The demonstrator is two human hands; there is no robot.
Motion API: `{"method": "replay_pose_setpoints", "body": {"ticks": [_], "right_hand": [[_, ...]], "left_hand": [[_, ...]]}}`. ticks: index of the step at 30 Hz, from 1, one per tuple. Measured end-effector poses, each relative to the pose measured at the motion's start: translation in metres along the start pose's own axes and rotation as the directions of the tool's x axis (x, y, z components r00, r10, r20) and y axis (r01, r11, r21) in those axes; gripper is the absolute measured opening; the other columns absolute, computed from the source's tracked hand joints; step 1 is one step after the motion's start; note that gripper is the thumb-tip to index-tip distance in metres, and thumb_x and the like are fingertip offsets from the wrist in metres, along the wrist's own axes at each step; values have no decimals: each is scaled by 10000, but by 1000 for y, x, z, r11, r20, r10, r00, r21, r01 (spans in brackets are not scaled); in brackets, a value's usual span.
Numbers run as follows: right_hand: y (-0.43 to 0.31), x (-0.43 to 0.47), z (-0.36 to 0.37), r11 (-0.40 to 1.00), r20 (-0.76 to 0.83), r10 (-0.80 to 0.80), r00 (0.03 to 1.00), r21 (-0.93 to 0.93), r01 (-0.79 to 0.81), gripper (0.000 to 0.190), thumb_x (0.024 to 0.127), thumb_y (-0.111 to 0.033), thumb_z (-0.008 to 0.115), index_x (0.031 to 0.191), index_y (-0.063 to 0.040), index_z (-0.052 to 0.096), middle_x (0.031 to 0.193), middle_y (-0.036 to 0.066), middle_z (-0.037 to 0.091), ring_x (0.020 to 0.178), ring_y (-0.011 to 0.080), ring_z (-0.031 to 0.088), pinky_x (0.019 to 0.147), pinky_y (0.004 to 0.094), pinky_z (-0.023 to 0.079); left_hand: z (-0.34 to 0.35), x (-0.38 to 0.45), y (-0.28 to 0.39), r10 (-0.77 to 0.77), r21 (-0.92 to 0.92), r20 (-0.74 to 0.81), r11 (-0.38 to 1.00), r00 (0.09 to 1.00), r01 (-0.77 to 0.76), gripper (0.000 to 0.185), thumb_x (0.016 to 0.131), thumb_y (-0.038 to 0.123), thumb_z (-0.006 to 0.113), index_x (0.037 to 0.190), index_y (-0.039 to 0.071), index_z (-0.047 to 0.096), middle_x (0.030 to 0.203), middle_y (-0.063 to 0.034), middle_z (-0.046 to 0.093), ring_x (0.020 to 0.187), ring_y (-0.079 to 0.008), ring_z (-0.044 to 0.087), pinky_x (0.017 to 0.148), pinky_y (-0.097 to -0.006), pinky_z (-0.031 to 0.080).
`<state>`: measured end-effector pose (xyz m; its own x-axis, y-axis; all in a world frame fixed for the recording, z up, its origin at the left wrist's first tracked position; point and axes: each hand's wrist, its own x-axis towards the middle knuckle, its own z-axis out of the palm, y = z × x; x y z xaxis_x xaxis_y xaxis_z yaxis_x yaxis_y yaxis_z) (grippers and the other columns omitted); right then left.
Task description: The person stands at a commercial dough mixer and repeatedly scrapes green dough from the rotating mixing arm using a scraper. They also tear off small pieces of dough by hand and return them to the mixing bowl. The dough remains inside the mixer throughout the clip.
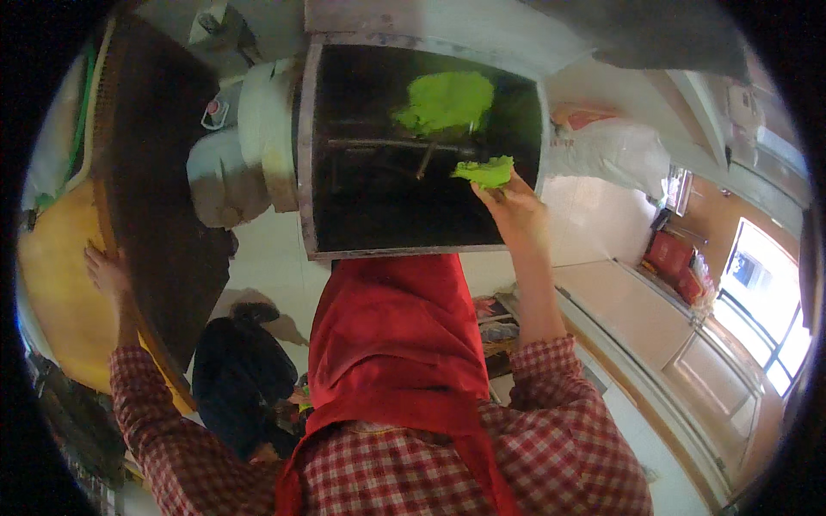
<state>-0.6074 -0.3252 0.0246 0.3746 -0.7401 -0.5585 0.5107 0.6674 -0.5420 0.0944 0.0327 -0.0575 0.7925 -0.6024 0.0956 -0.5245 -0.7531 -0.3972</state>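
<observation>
My right hand (521,213) grips a thin, ragged-edged piece of bright green material (485,171), perhaps cloth or foam, between thumb and fingers. It is over the right part of a dark, glossy rectangular panel (368,200) with a pale, worn frame. Farther up the panel is a larger bright green patch (448,100); whether it is material lying there or a reflection, I cannot tell. On the far left, my left hand (106,271) rests with fingers apart at the edge of a yellow surface (58,284), holding nothing visible.
A dark brown board (164,161) stands beside the yellow surface. Pale containers (226,180) sit left of the panel. A white plastic bag (610,151) lies to its right. Dark cloth or clothing (242,374) is at lower left. A bright window (765,297) is far right.
</observation>
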Motion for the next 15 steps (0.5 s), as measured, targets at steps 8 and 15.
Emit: {"method": "replay_pose_setpoints", "body": {"ticks": [8,15], "right_hand": [[10,-50,69,931,-143,-217,966,-327,161,305,937,-19,570,1223,84,579,1118,164,655,964,262,673,798,421,605],[13,-92,129,744,-177,-284,942,-660,100,307,970,-134,606,1202,67,597,906,128,681,655,185,637,508,311,538]], "left_hand": [[-175,-83,182,254,-797,-234,503,938,-335,489,834,59,685,1307,39,565,1275,-208,579,1208,-348,539,1045,-425,418],[-371,-218,361,712,-731,8,-475,702,490,648,814,113,780,1403,73,513,1220,-100,584,967,-140,596,820,-290,520]]}}
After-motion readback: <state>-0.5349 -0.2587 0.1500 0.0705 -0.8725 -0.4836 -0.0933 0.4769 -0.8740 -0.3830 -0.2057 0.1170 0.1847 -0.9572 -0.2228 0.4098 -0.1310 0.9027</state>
